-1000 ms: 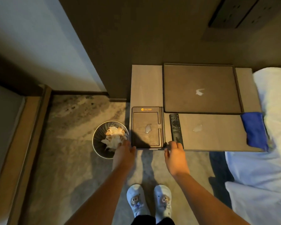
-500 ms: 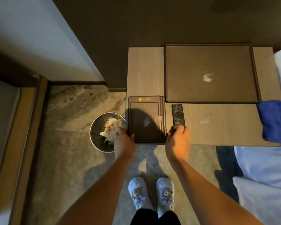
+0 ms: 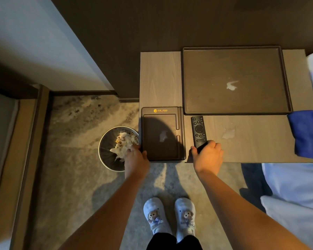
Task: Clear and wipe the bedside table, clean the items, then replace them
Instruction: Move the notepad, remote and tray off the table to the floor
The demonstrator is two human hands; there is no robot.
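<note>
You are standing at the near edge of the bedside table [image 3: 161,78], both arms reaching down to it. Your right hand [image 3: 208,156] is grasping the near end of the black remote control [image 3: 198,130], thumb on its left side and curled fingers wrapping over its right; the remote is lying flat on the tabletop, pointing away from you, just right of the dark notepad holder [image 3: 163,123]. Your left hand [image 3: 136,159] is gripping the near left corner of that holder, thumb pressing on top and fingers curling round the left edge. The holder, carrying a gold logo along its far end, is sitting on the table's near left corner with a pale smear [image 3: 163,136] showing on its face.

Behind both, a large dark tray [image 3: 215,69] is resting against the far edge, with a white smear [image 3: 231,85] lying near its middle. Another pale smear [image 3: 228,133] is sitting on the bare tabletop to the right of the remote. A folded blue cloth [image 3: 305,132] is lying at the table's right end, beside the white bed linen [image 3: 296,195].

On the floor, just left of the table, a round waste bin [image 3: 105,147] is holding crumpled tissue [image 3: 125,143]. Your slippers [image 3: 157,215] are pointing toward the table.
</note>
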